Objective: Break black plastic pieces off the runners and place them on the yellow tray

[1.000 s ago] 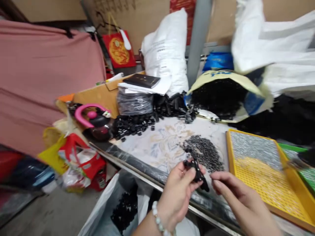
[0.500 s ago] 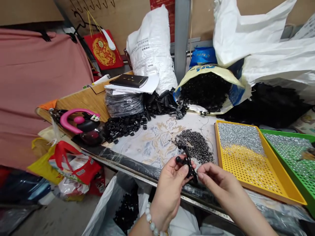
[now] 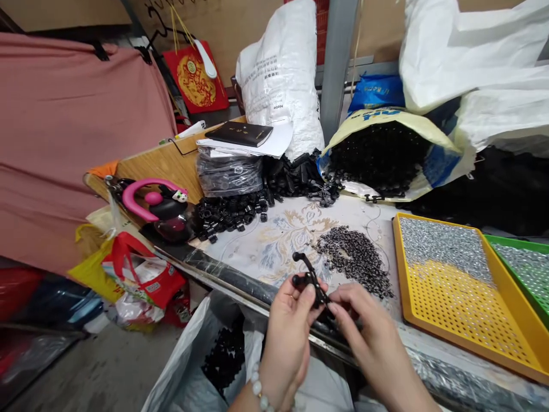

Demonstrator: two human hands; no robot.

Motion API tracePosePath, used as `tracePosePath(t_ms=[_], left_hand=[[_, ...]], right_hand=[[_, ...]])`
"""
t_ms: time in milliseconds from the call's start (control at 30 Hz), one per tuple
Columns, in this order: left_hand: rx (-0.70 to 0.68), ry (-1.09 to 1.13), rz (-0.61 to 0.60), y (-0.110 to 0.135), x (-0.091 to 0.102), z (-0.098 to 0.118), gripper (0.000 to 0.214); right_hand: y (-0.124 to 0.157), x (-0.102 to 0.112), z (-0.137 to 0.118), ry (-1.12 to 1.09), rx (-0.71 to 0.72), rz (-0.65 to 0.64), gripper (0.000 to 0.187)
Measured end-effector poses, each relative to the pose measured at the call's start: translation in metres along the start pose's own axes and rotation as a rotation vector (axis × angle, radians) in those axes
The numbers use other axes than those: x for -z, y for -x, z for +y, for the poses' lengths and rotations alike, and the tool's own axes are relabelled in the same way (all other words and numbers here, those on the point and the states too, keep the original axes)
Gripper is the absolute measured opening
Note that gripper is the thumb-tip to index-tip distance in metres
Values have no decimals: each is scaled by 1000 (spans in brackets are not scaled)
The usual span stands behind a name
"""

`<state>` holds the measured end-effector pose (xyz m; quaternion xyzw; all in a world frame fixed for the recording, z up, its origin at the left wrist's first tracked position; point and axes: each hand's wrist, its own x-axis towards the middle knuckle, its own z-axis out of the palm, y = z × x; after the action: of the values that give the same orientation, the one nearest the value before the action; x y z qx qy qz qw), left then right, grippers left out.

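Observation:
My left hand (image 3: 288, 320) pinches a black branched plastic part (image 3: 307, 277) above the table's near edge. My right hand (image 3: 365, 335) meets it from the right, fingertips closed on the same part's lower end. Just beyond lies a heap of small dark grey pieces (image 3: 355, 259) on the patterned table cover (image 3: 274, 240). A white bead bracelet (image 3: 258, 390) circles my left wrist.
A yellow perforated tray (image 3: 454, 303) and a green tray (image 3: 521, 269) sit at the right. Black ring parts (image 3: 229, 212), an open sack of black parts (image 3: 380, 157) and white sacks (image 3: 278, 74) crowd the back. A white bag with black parts (image 3: 214, 360) hangs below the edge.
The view has swung and steadied. My right hand has closed in from the right onto the black part; both hands now sit lower and closer together.

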<state>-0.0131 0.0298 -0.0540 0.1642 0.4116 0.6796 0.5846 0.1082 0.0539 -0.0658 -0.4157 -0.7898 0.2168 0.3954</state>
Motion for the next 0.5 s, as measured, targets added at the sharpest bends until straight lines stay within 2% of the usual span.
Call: tracePosePath(t_ms=[67,167,267,367,500], left_hand=[[-25,-5,40,-5,11,12,15],[-68,10,93,-11,26,27,14],[-60,33,102,-14,36,28,13],[-35,56,94,-13,36,22,15],[-42,90,124,-8,26,21,20]], right_hand=[[-12,2,11,78,-4,-25,14],[-33,1,30,354,-14,-21,18],[-53,-7,36,516,-18,-83,17],[-64,-15,31,664,-18,-143,15],[-66,-19,31,756,21,-185,13]])
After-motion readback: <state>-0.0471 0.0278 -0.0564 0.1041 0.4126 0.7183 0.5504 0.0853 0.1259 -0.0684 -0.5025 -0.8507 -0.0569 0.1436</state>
